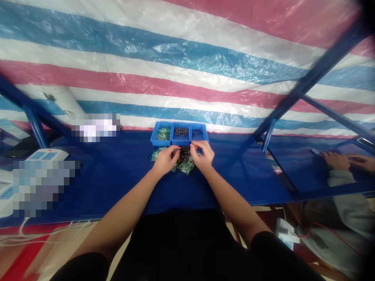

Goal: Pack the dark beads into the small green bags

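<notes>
My left hand [165, 160] is at the left side of a heap of small black and gold parts [184, 153], its fingers curled in a pinch. What it holds, if anything, is too small to make out. Across the heap, my right hand [203, 156] also pinches, thumb and forefinger together near a tiny speck I cannot identify. Flat green pieces like circuit boards [186, 168] lie under and in front of the heap. Just behind stand three joined blue bins: the left bin [162, 143] holds green pieces, the middle bin [180, 143] black and gold parts, the right bin [202, 126] a few dark slim pieces.
The blue table [117, 187] runs left and right between blue metal frame posts [281, 105]. A white power strip [47, 155] and blurred-out items lie at the left. Striped plastic sheeting [175, 58] hangs behind. Another person's hands [336, 160] rest at the right.
</notes>
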The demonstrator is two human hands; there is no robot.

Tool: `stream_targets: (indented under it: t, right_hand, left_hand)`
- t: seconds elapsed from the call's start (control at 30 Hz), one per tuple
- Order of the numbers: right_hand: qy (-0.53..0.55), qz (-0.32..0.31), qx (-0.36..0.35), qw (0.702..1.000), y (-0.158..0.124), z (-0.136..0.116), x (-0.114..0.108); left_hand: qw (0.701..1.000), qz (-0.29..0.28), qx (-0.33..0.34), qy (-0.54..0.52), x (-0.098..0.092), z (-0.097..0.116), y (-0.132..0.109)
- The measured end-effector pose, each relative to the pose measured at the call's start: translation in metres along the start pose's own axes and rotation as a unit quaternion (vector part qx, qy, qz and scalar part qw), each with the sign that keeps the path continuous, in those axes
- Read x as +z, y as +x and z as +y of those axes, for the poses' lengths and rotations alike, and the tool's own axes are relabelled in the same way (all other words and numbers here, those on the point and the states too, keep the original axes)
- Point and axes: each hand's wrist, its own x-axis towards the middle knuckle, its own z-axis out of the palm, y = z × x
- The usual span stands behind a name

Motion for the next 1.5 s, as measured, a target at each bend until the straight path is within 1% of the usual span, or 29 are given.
stream_targets:
  t: [0.03, 0.1, 0.17, 0.23, 0.3, 0.37, 0.43, 0.5, 0.57, 0.6, 0.67, 0.8, 0.97, 1.17, 1.33, 1.5]
  right_hand:
    - [-0.007, 0.021, -0.003, 1.0, 0.001, 0.001, -0.001]
    - [-0.009, 0.036, 0.002, 0.999, 0.005, 0.003, -0.001]
    - [-0.009, 0.014, 0.009, 1.0, 0.011, 0.006, 0.001]
    - [-0.025, -0.041, 0.0, 0.999, 0.016, 0.009, 0.004]
    - [-0.064, -0.1, -0.019, 0.993, 0.018, 0.012, 0.006]
    - [-0.102, -0.118, -0.019, 0.988, 0.017, 0.016, 0.006]
    - [-0.12, -0.147, -0.002, 0.982, 0.015, 0.019, 0.004]
    - [-0.128, -0.209, 0.012, 0.969, 0.013, 0.022, 0.0]
    - [-0.142, -0.276, 0.011, 0.95, 0.012, 0.024, -0.003]
    - [-0.152, -0.299, 0.005, 0.942, 0.011, 0.025, -0.003]
    - [-0.17, -0.321, -0.011, 0.932, 0.01, 0.026, -0.002]
    - [-0.201, -0.329, -0.032, 0.922, 0.006, 0.028, 0.005]
    - [-0.212, -0.345, -0.036, 0.914, 0.003, 0.028, 0.011]
    - [-0.239, -0.339, -0.01, 0.91, 0.003, 0.024, 0.011]
    - [-0.244, -0.335, -0.005, 0.91, 0.003, 0.02, 0.01]
    - [-0.265, -0.339, 0.029, 0.902, 0.003, 0.017, 0.01]
  left_hand:
    - [1.0, -0.001, 0.0, 0.001, 0.0, 0.0, 0.0]
    - [1.0, -0.002, 0.001, 0.003, 0.0, 0.0, 0.0]
    - [1.0, -0.002, 0.004, 0.005, 0.0, 0.0, 0.0]
    - [1.0, -0.001, 0.008, 0.007, 0.001, 0.0, 0.0]
    - [1.0, 0.0, 0.011, 0.011, 0.001, 0.0, 0.0]
    - [1.0, -0.002, 0.012, 0.013, 0.001, 0.0, 0.0]
    - [1.0, -0.009, 0.012, 0.014, 0.001, -0.001, 0.0]
    - [1.0, -0.016, 0.011, 0.016, 0.002, -0.002, 0.0]
    - [1.0, -0.019, 0.009, 0.02, 0.002, -0.003, 0.0]
    - [1.0, -0.02, 0.007, 0.022, 0.002, -0.003, 0.0]
    - [0.999, -0.023, 0.006, 0.026, 0.003, -0.004, 0.0]
    - [0.999, -0.032, 0.008, 0.027, 0.004, -0.005, 0.001]
    - [0.999, -0.038, 0.011, 0.025, 0.004, -0.004, 0.001]
    - [0.999, -0.033, 0.01, 0.031, 0.002, -0.001, 0.001]
    - [0.999, -0.037, 0.013, 0.03, 0.002, -0.001, 0.001]
    - [0.999, -0.04, 0.018, 0.03, 0.001, -0.001, 0.001]
